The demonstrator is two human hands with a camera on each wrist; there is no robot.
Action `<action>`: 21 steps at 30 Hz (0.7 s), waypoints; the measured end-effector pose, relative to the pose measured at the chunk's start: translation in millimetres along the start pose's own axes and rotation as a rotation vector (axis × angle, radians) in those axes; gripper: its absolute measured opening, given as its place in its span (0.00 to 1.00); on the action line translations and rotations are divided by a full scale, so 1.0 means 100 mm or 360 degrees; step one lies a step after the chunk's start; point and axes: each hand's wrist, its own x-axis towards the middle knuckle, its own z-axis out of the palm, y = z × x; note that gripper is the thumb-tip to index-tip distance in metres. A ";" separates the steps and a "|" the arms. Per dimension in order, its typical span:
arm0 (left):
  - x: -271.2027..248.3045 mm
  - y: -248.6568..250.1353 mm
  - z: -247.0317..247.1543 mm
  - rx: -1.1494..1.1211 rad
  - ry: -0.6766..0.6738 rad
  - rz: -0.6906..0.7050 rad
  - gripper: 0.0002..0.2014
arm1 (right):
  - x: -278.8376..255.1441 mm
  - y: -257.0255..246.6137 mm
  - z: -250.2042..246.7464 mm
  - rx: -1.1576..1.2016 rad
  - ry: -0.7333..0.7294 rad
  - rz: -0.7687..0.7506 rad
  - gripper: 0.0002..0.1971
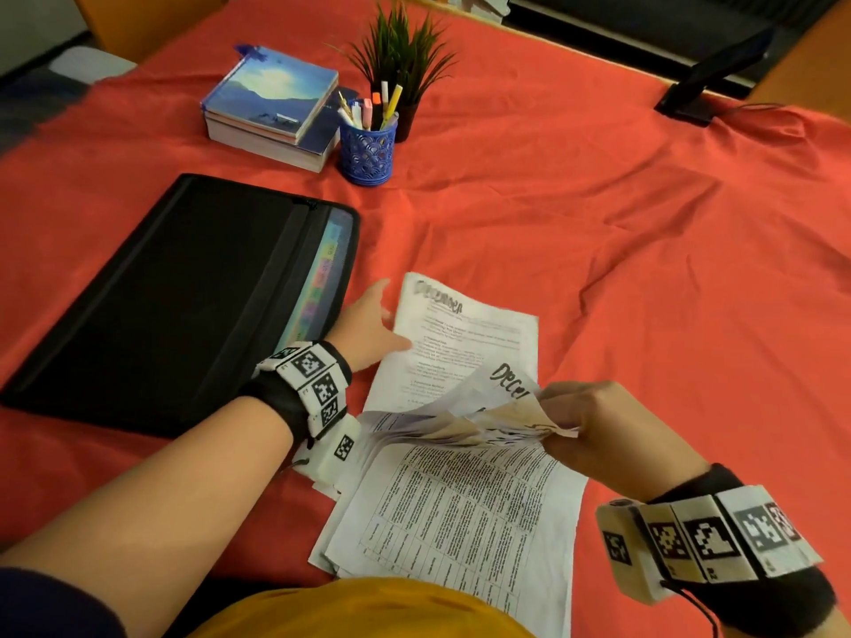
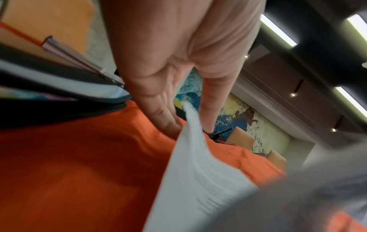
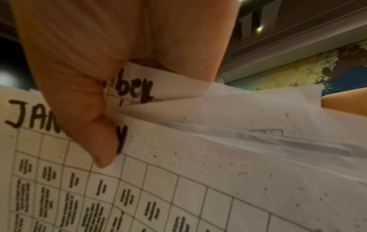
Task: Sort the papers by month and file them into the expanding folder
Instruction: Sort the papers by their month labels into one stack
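my left hand (image 1: 368, 322) reaches forward, fingers straight and relaxed, touching the edge of a december sheet (image 1: 460, 333) lying flat on the bench (image 1: 598, 200), just right of the black expanding folder (image 1: 175, 297). my right hand (image 1: 598, 430) pinches a fanned bunch of papers (image 1: 465, 430) — lifted above a january table sheet (image 1: 469, 522) near my body.

Your wrists each carry a black strap (image 1: 271, 398) ringed with white marker-printed blocks (image 1: 704, 536); a mustard-yellow garment (image 1: 364, 610) covers your torso.
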 end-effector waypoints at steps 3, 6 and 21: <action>-0.12 0.00 0.09 0.0022 -0.0229 0.0207 0.18 | -0.06 -0.02 -0.03 -0.0006 -0.0042 0.0029 0.10; -0.31 0.06 0.18 -0.0132 -0.0621 0.0338 0.11 | -0.10 0.00 -0.07 -0.0021 -0.0043 0.0018 0.09; -0.37 0.12 0.02 -0.0678 -0.1241 -0.0026 0.26 | -0.14 0.05 0.00 -0.0105 0.0039 -0.0042 0.08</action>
